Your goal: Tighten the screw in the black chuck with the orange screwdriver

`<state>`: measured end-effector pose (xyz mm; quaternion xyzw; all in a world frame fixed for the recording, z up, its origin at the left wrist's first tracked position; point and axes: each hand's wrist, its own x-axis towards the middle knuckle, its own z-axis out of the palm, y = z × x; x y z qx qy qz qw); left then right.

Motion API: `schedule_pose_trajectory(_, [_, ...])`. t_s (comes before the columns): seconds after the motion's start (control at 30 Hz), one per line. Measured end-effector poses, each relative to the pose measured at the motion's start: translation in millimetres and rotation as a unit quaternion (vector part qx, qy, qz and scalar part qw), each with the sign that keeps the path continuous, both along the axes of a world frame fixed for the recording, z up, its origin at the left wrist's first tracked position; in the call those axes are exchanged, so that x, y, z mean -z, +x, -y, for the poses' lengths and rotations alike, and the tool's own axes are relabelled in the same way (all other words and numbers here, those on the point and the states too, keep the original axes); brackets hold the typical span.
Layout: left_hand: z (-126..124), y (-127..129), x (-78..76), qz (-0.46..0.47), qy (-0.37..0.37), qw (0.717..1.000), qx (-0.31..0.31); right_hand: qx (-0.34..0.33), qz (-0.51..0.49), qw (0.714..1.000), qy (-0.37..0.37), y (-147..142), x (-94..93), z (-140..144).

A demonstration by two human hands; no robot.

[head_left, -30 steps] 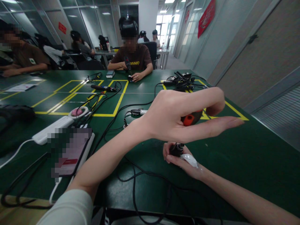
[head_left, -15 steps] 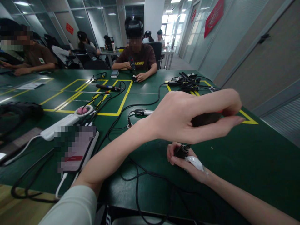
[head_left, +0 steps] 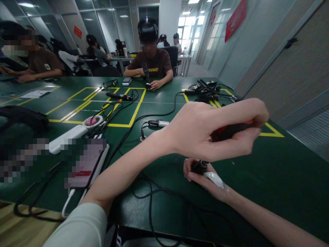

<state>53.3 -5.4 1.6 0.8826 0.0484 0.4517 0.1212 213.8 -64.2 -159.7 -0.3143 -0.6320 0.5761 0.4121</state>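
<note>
My left hand [head_left: 205, 128] reaches in from the left, its fingers and thumb wrapped round a dark tool with a red part [head_left: 233, 132]; most of the tool is hidden by the hand. Just below and behind it, my right hand [head_left: 203, 178] is closed round a short black cylindrical piece [head_left: 199, 167] with a ribbed end. The top of that piece lies close under my left hand, and I cannot tell whether the tool touches it. A white patch [head_left: 214, 179] is stuck on my right hand near the wrist.
On the green table [head_left: 257, 192] lie black cables [head_left: 164, 189], a phone [head_left: 83, 164], a white power strip [head_left: 68, 137], a tape roll [head_left: 92, 121] and a silver-and-black cable connector [head_left: 158, 123]. A heap of black parts [head_left: 205, 90] lies farther back. Opposite, a co-worker [head_left: 154, 65] handles a screwdriver.
My left hand has shifted slightly right and down, and its thumb has bent in closer to the tool. My right hand keeps its hold on the black piece, almost unmoved.
</note>
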Motion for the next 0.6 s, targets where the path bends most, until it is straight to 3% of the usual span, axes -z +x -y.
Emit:
schedule_pose_trajectory(0.17, [-0.3, 2.3, 2.5, 0.027, 0.009, 0.999, -0.017, -0.006, -0.011, 1.000, -0.003, -0.6, 1.7, -0.3])
schedule_pose_trajectory(0.47, [-5.1, -2.8, -2.3, -0.030, 0.027, 0.999, -0.018, -0.013, -0.003, 1.000, 0.003, -0.3, -2.1, -0.6])
schedule_pose_trajectory(0.6, [-3.7, -1.4, -2.3, 0.007, 0.022, 0.999, -0.023, -0.013, -0.005, 1.000, 0.006, -1.1, -4.0, -0.9])
